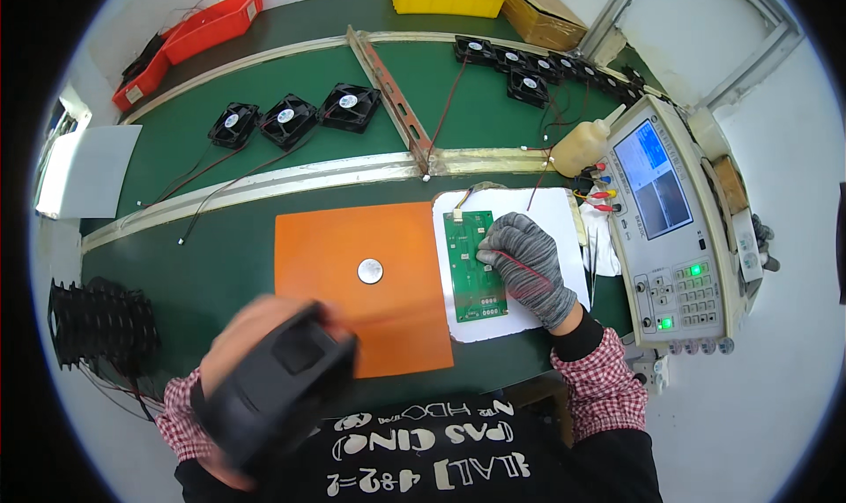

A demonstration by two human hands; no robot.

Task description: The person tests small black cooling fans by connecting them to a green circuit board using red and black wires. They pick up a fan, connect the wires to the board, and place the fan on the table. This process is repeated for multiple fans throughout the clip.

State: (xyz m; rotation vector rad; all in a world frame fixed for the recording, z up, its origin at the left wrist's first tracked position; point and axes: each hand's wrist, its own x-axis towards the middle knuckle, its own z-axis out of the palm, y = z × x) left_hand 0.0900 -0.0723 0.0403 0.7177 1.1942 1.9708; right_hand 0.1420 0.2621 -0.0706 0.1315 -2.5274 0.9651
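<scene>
My left hand [251,331], bare and smeared by motion, grips a black cooling fan [286,384] above the near left edge of an orange mat [322,256]. A grey knit glove covers my right hand [529,265], whose fingers are pinched over a green circuit board [467,265] on a white board [551,212]. A thin red wire [520,269] runs across the gloved fingers; its tip is hidden in the pinch. A blurred stretch of wire seems to lead from there toward the fan. On the orange mat lies a round silver disc [370,271].
A tester with a lit screen [652,177] stands at right, beside a cream squeeze bottle [582,148]. Across the metal rail [300,177] lie three black fans [288,121], with several more [529,89] at the far right. Stacked fans [101,322] stand at left; red bins [211,27] sit behind.
</scene>
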